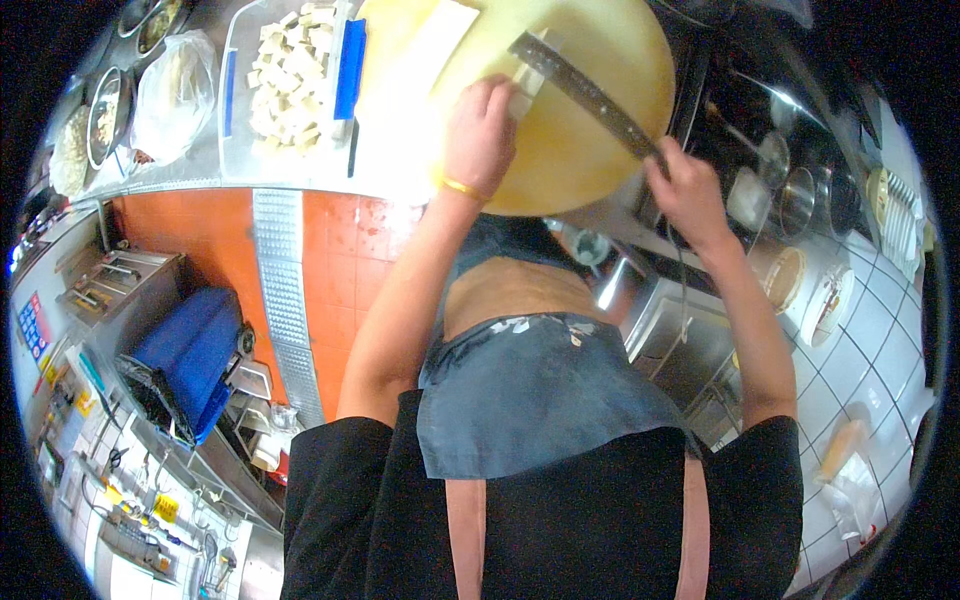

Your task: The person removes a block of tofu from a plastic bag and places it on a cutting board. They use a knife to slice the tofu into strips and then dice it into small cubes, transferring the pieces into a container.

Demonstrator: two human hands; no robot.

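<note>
On a large round yellowish cutting board (600,169) lies a strip of pale food, perhaps tofu (527,84). My left hand (484,139), with a yellow band at the wrist, rests its fingertips against the strip's left side. My right hand (686,191) is closed around the handle end of a long, dark-bladed knife (585,91). The blade slants up to the left, and its far end lies over the strip. Another pale slab (454,34) is at the board's upper left. Beside the board, a clear plastic container (238,161) with blue clips holds many pale cubes (292,82).
Left of the container are a clear plastic bag (176,97) and a metal bowl of food (109,120). Metal pans (796,199) and white tubs (829,307) stand at the right. A blue wheeled bin (184,352) is on the lower left.
</note>
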